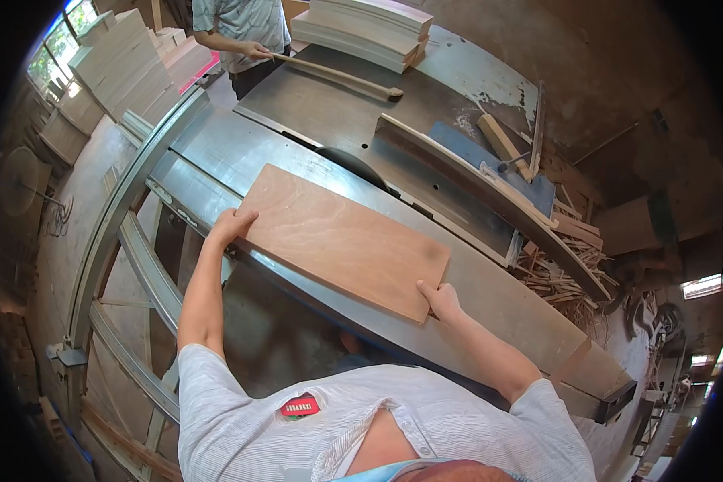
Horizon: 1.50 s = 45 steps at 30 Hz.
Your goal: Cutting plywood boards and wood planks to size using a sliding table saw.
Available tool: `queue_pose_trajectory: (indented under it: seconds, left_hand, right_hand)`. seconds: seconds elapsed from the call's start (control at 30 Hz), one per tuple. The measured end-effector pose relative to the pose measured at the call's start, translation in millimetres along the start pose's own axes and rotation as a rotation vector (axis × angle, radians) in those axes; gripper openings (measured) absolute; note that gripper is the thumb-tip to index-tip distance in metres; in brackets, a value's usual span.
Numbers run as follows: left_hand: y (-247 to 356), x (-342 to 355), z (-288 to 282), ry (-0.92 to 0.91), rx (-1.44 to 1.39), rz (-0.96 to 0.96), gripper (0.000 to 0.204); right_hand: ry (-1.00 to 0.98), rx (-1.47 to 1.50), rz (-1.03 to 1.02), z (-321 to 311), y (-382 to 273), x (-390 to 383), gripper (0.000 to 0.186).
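The co-worker (237,32) is cut off above the chest; the saw blade guard (353,165) is half hidden behind the plywood board (341,241).

A co-worker (241,32) is standing beyond the saw table (490,289), holding a long stick (337,75); stacked boards (369,28) and offcuts (562,273) are lying nearby.

Soft daylight from upper-left windows (52,56); sharp centre, fisheye-bent edges, black corners.

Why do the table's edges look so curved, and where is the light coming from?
Head view: the fisheye lens bends the metal saw table toward a black rim; daylight enters by the window, overexposed; the plywood board, held by left hand and right hand, is sharp and evenly lit.
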<state>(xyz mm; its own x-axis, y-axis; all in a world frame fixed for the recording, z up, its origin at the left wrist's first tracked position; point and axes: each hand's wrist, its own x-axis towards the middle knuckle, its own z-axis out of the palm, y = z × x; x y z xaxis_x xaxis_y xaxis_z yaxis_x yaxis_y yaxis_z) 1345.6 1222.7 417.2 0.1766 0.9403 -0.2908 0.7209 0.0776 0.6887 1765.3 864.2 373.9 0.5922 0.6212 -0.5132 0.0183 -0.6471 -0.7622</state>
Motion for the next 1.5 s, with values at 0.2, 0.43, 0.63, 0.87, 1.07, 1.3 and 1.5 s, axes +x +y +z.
queue_pose_trajectory:
  seconds: [0.2, 0.43, 0.63, 0.87, 1.07, 1.3, 1.5]
  left_hand:
    - [-74.0, 17.1, 11.0, 0.46, -0.238, 0.124, 0.058]
    - [-204.2, -61.3, 9.0, 0.312, 0.289, -0.438, 0.069]
    - [-191.8, -88.1, 22.3, 0.304, 0.357, -0.395, 0.068]
    - [-166.6, -110.1, 27.2, 0.326, 0.399, -0.402, 0.065]
    - [-148.9, -132.0, 32.8, 0.316, 0.413, -0.394, 0.062]
    - [-127.8, -160.9, 37.3, 0.214, 0.395, -0.366, 0.062]
    - [-123.2, -181.8, 13.5, 0.121, 0.354, -0.355, 0.064]
  right_hand:
    - [-0.026, 0.039, -0.01, -2.6, 3.4, 1.1, 0.057]
    - [-0.082, -0.002, -0.063, 5.9, 5.5, 7.7, 0.054]
    - [-0.142, 0.033, -0.054, 4.7, 4.1, 6.0, 0.052]
    - [-0.142, 0.063, -0.029, -10.9, -3.3, -20.4, 0.052]
    - [-0.117, 0.058, 0.024, -35.0, 0.3, -40.0, 0.053]
    - [-0.064, 0.036, 0.05, -78.5, 2.1, -80.3, 0.054]
    - [0.022, 0.037, 0.144, -98.1, -44.4, -159.2, 0.052]
